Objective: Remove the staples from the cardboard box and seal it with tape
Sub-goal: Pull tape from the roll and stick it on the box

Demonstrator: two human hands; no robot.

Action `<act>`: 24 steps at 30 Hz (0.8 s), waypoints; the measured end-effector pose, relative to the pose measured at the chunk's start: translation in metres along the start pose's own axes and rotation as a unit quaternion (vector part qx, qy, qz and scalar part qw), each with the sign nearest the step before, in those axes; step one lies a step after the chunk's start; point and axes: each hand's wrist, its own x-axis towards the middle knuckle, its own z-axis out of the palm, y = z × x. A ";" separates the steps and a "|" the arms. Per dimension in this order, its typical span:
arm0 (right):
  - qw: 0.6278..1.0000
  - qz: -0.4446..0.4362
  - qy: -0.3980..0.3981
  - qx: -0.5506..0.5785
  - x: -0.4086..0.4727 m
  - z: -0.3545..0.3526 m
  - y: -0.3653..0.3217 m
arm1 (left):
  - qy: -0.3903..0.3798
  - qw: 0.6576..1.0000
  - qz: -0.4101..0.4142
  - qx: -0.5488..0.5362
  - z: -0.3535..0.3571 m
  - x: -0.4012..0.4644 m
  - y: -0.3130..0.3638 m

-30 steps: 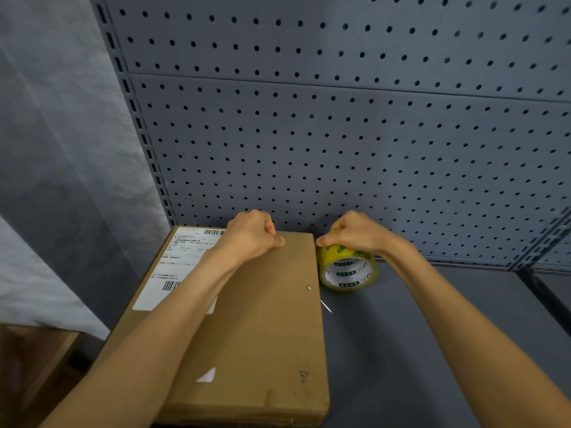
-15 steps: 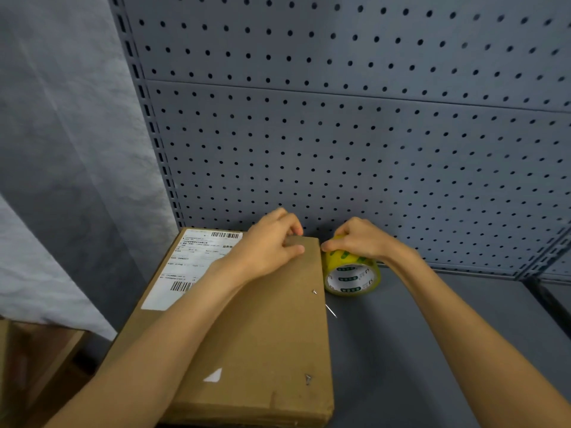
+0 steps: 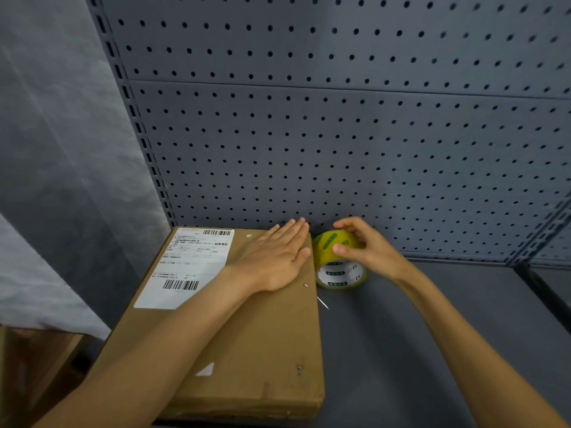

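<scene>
A flat brown cardboard box [image 3: 253,344] with a white shipping label [image 3: 188,267] lies on the dark shelf. My left hand [image 3: 275,257] rests flat, fingers together and extended, on the box's far right corner. My right hand [image 3: 361,245] grips a yellow-green tape roll [image 3: 340,267] standing just right of the box's far edge. One staple [image 3: 306,285] sticks out of the box top near the right edge, another staple [image 3: 299,369] sits near the front right corner. A thin metal pin [image 3: 323,302] lies on the shelf beside the box.
A grey pegboard wall [image 3: 340,134] rises directly behind the box and tape. The dark shelf surface [image 3: 432,335] stretches to the right, bounded by a dark rail [image 3: 543,291]. A grey cloth [image 3: 46,180] hangs at the left.
My left hand has gone from a closed fist at the box's far corner to lying flat on it. My right hand stays on the tape roll, shifting its grip slightly.
</scene>
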 end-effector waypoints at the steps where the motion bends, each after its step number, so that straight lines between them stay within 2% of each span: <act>1: 1.000 0.000 -0.006 0.016 -0.003 0.002 0.001 | -0.002 1.000 0.000 -0.001 0.000 0.000 0.000; 3: 0.999 0.000 -0.004 0.042 -0.006 0.008 0.003 | -0.004 1.000 0.001 -0.001 0.000 0.000 0.000; 6: 0.997 -0.008 0.048 0.053 -0.001 0.015 0.008 | -0.005 1.000 0.003 -0.001 0.000 0.000 0.000; 10: 0.997 -0.019 0.069 -0.002 -0.001 0.013 0.002 | -0.008 1.000 0.003 0.003 0.001 0.000 -0.002; 15: 0.989 -0.043 0.042 -0.132 0.006 -0.001 -0.012 | -0.008 1.000 0.003 0.007 0.002 0.001 -0.003; 18: 0.968 -0.043 0.004 -0.248 0.006 -0.005 -0.011 | -0.009 1.000 0.003 0.007 0.003 0.001 -0.003; 24: 0.933 -0.014 -0.069 -0.353 0.012 -0.012 -0.019 | -0.010 1.000 0.001 0.010 0.002 0.001 -0.003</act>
